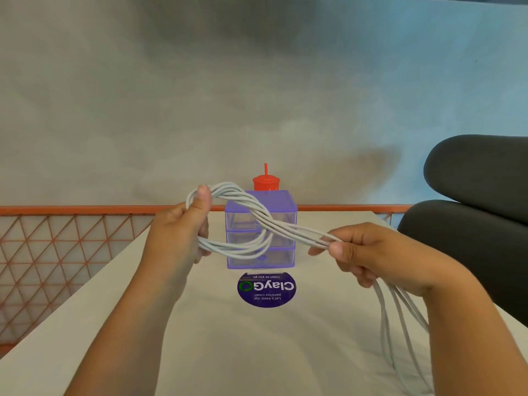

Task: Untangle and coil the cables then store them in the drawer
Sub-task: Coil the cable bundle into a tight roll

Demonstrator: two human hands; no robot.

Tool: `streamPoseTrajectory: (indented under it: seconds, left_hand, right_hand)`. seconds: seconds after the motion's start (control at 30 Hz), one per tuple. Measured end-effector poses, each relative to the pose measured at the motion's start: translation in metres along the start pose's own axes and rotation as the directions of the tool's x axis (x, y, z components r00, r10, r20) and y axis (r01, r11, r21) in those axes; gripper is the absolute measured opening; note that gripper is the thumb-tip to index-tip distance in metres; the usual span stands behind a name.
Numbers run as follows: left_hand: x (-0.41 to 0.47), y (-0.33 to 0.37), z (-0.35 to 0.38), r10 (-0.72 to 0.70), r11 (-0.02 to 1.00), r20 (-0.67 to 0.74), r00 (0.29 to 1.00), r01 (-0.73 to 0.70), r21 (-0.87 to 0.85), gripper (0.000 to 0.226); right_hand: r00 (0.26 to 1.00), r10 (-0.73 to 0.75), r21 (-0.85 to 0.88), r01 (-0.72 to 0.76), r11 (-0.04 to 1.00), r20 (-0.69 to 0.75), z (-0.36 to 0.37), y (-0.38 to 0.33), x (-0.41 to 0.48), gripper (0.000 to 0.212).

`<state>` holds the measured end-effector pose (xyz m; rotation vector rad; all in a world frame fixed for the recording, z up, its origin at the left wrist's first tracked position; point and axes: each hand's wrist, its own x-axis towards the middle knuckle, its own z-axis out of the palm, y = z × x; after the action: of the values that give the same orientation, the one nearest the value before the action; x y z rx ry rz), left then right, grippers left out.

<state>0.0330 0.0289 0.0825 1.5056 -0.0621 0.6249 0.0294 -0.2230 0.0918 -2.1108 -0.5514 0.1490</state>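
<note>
Grey cable (pixel 258 224), purple drawers (pixel 261 205), prob. clear-fronted.

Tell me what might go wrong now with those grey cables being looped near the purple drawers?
Loose strands trail down from the right hand; they could snag or tangle as the cables are wound.
The loop round the left hand is held only by fingers and thumb; it might spring open if that grip eases.
The drawer unit looks shut, and both hands are full, so opening it may loosen the coil.

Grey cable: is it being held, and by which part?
Yes. The left hand grips the grey cable at its looped end; the right hand pinches the strands further along, the rest hanging below.
</note>
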Motion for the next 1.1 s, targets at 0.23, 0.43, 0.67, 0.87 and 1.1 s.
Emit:
streamPoseTrajectory:
  seconds: [0.23,0.43,0.67,0.87,1.1]
  left_hand:
    - [0.029,-0.010,-0.040,-0.122,0.982,-0.303,0.945,0.070,-0.176,0.049]
    - [0.030,-0.018,-0.037,-0.108,0.992,-0.354,0.929,0.077,-0.102,0.043]
    - [0.013,-0.006,-0.044,-0.132,0.989,-0.357,0.925,0.100,-0.105,0.033]
    - [-0.001,0.021,-0.064,-0.101,0.994,-0.301,0.948,0.082,-0.074,0.035]
    - [-0.031,0.048,-0.067,-0.079,0.997,-0.281,0.957,0.074,-0.029,0.042]
  right_hand:
    - [0.953,0.290,-0.247,-0.303,0.921,-0.089,-0.023,0.047,-0.009,0.018]
    - [0.916,0.224,-0.723,-0.400,0.564,-0.333,-0.020,0.099,0.001,0.031]
    - [0.769,0.408,-0.745,-0.614,0.259,-0.492,-0.054,0.121,-0.049,0.025]
    - [0.675,0.428,-0.626,-0.731,0.272,-0.601,-0.064,0.116,-0.099,0.004]
    - [0.542,0.420,-0.524,-0.835,0.168,-0.728,-0.077,0.089,-0.157,0.020]
